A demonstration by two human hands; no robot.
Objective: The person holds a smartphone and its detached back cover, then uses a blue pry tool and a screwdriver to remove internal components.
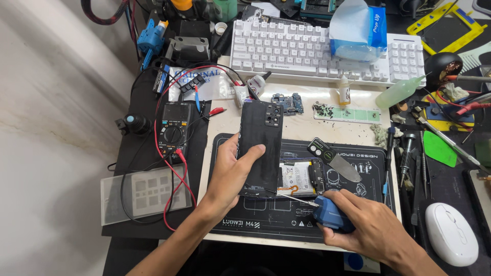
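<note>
Two hands, head view: left hand (230,171) grips the black back cover (261,145), long axis upright, tilted over the opened phone (302,178); right hand (365,225) clasps a blue screwdriver (327,212), tip at the cover's lower edge.

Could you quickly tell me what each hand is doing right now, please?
Left hand: closed on the black phone back cover, holding it tilted up.
Right hand: closed on a blue-handled screwdriver.
</note>
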